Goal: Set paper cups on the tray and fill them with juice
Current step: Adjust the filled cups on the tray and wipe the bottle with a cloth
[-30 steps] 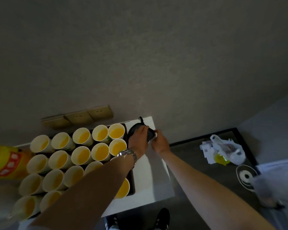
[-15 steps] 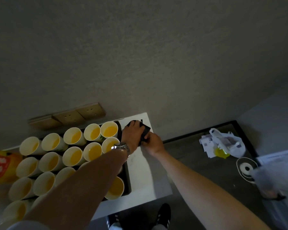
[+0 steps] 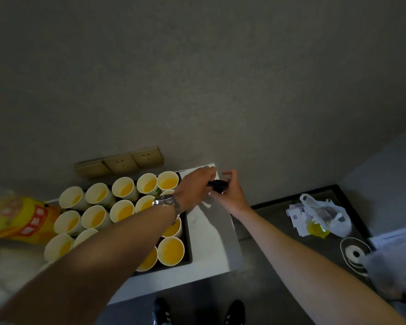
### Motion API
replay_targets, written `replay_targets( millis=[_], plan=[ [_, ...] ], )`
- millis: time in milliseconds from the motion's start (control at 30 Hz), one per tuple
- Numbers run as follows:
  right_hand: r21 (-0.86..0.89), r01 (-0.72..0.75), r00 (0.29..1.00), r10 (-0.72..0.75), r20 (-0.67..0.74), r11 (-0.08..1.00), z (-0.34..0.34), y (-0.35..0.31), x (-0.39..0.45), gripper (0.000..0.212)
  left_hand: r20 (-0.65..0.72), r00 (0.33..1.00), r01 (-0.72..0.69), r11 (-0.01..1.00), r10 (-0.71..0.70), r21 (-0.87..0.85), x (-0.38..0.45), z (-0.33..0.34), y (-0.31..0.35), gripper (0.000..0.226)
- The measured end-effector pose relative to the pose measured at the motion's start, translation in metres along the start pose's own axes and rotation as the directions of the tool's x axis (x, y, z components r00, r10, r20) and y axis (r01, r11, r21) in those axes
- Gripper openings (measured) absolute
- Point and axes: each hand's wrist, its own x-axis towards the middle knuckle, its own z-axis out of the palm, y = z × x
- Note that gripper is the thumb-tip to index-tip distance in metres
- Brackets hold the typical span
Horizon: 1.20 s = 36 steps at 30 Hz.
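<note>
Several white paper cups (image 3: 171,250) holding orange juice stand in rows on a dark tray (image 3: 189,242) on a white table (image 3: 209,231). Beyond the tray's far right corner, both my hands meet at a small black object (image 3: 218,186). My left hand (image 3: 193,186), with a metal watch on its wrist, grips the object from the left. My right hand (image 3: 231,193) holds its other end, with the thumb below it and the fingers arched above it. A yellow-labelled juice bottle (image 3: 21,219) lies blurred at the far left.
Beige wall sockets (image 3: 120,163) sit on the wall behind the cups. To the right, a dark lower surface carries a white plastic bag with papers (image 3: 324,214) and a round black-and-white item (image 3: 355,254). My shoes (image 3: 162,310) show on the floor below the table edge.
Both hands have lifted the black object slightly toward the table's far corner. My right hand's fingers have spread above it. The view has tilted, so the cups sit lower left.
</note>
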Motion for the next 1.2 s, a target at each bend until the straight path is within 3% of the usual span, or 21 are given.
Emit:
replay_targets(
  millis=[67,167,400,533,667,833,1033,1200],
  plan=[
    [0.004,-0.003,0.999,0.003,0.035,1.000,-0.004,-0.006,-0.003,0.062,-0.018,0.999,-0.039,0.995,0.038,-0.090,-0.004,-0.014,0.009,0.017],
    [-0.130,-0.005,0.997,0.015,0.078,0.992,-0.010,-0.009,-0.010,0.037,-0.086,0.995,-0.059,0.983,0.045,-0.174,-0.002,-0.032,0.018,0.013],
    [-0.096,-0.136,0.969,0.153,0.193,0.986,-0.038,-0.009,-0.033,0.026,-0.267,0.939,0.162,0.964,-0.216,-0.211,-0.021,-0.042,0.013,0.021],
    [-0.222,-0.158,0.972,0.191,0.135,0.962,-0.061,0.007,-0.037,0.021,-0.204,0.865,0.403,0.877,-0.459,-0.262,-0.047,-0.019,0.005,0.021],
    [-0.289,-0.186,0.979,0.201,0.021,0.939,-0.075,0.027,-0.035,0.014,-0.088,0.821,0.528,0.809,-0.564,-0.259,-0.062,0.019,0.017,0.022],
    [-0.306,-0.224,0.974,0.226,-0.031,0.925,-0.067,0.043,-0.025,0.015,0.095,0.753,0.658,0.750,-0.651,-0.068,-0.067,0.054,0.039,0.029],
    [-0.364,-0.232,0.970,0.244,-0.011,0.902,-0.048,0.064,-0.020,0.027,0.041,0.649,0.745,0.645,-0.760,0.168,-0.066,0.071,0.059,0.059],
    [-0.524,-0.137,0.982,0.185,0.040,0.840,-0.035,0.069,-0.033,0.048,-0.023,0.750,0.633,0.708,-0.661,0.314,-0.077,0.102,0.074,0.073]
  ],
)
